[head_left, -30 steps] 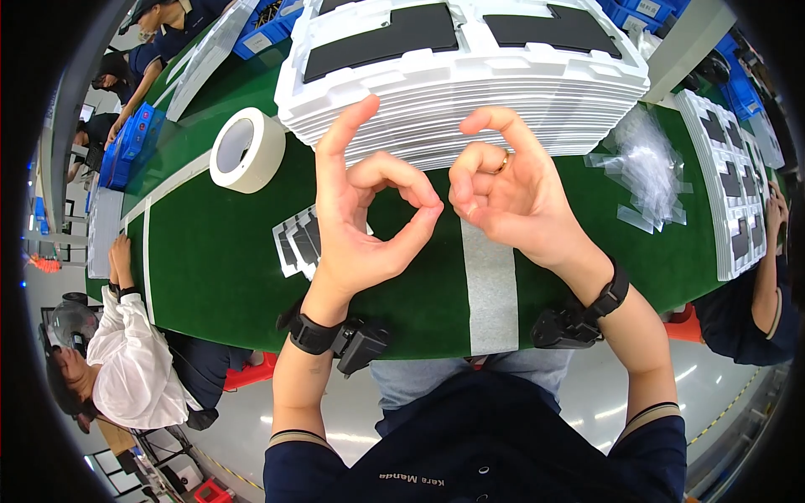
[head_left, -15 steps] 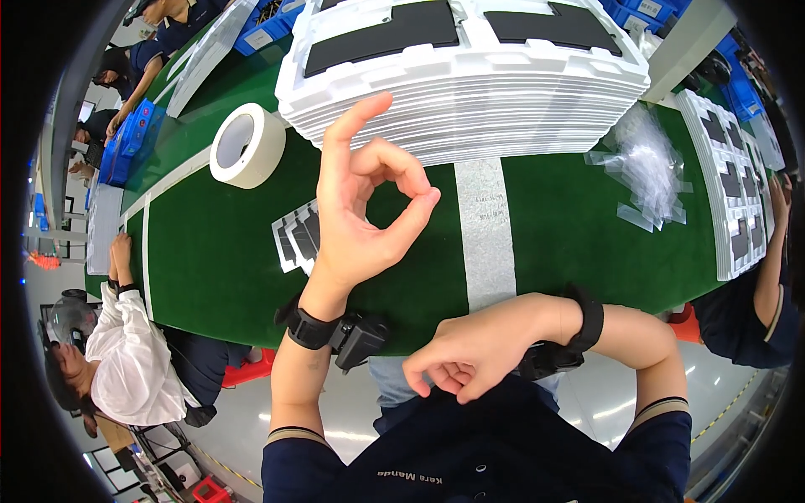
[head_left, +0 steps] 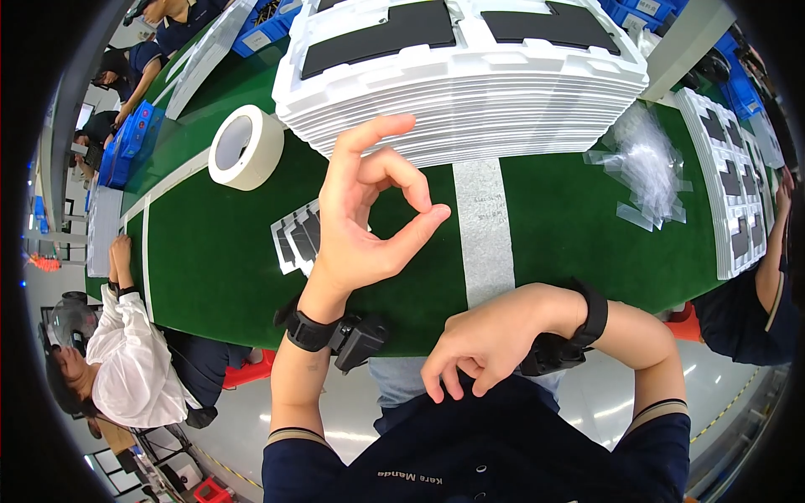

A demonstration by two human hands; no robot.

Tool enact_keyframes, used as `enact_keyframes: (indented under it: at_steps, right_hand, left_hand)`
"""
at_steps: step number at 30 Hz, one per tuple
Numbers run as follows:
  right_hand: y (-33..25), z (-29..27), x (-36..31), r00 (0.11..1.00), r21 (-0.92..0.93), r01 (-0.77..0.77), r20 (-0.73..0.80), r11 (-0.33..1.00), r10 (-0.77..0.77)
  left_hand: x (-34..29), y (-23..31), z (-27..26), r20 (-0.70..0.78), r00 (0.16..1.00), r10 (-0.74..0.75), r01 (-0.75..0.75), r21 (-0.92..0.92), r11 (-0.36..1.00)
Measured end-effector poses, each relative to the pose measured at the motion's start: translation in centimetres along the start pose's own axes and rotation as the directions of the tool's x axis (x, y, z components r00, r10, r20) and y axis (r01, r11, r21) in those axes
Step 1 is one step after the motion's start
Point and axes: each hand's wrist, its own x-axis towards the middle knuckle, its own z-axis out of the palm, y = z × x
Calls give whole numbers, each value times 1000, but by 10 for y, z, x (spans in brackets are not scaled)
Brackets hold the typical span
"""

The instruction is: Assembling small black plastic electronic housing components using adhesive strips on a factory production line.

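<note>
Black-and-white pieces (head_left: 293, 239) lie flat on the green table (head_left: 201, 277), just to the left of your left hand (head_left: 365, 214), and part of them is hidden behind it. Their long sides run roughly away from you, with some slant. Your left hand is clearly the nearer one; your right hand (head_left: 495, 335) hangs well apart, at the near table edge, in front of your shirt (head_left: 419, 444). On your left hand, the thumb and the first finger are closed into a ring, their tips seem to meet, and nothing is seen between them. Your right fingers bend downward; the palm is hidden, so I cannot tell if they hold something. Beyond your left hand stands the stack of white trays (head_left: 453, 138).
</note>
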Motion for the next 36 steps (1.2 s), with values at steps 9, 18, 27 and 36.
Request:
enact_keyframes:
  at_steps: [9, 18, 27, 36]
  right_hand:
    - [-23, -18, -28, 786, 4, 421, -500, 907, -363]
    - [-14, -36, -34, 52, -696, -85, -718, 713, -694]
    - [-10, -35, -22, -39, -685, -148, -717, 714, -696]
    - [-9, -34, -19, -19, -681, -188, -718, 708, -696]
  left_hand:
    - [0, 2, 2, -6, 1000, -5, 5, -77, 997]
    - [3, -5, 5, -27, 981, 190, -170, 335, 927]
    - [-2, -8, 10, 54, 979, 197, -198, 493, 847]
    - [-2, -11, 9, 101, 974, 203, -225, 527, 819]
